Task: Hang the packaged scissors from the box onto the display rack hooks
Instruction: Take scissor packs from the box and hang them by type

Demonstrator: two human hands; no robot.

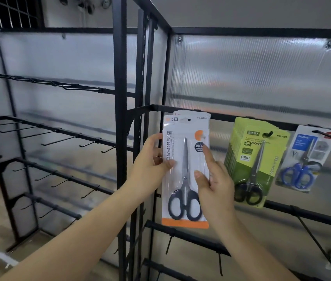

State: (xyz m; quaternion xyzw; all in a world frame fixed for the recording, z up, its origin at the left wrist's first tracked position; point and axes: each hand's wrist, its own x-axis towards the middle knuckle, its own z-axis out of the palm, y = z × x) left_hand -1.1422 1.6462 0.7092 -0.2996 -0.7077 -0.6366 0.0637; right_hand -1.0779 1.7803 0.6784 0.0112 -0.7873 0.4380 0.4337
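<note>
Right now my left hand [152,159] grips the white scissors pack [186,171] at nine o'clock, my right hand [213,179] at three. It stands upright, hang hole at twelve against the hook [189,119].

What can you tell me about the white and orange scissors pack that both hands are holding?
The white card pack with orange bottom band holds black-handled, steel-bladed scissors under clear plastic, blades pointing up. It hangs upright at the rack's black rail, in front of similar packs. The left hand grips its left edge; the right hand touches its right side, forefinger on the front.
</note>
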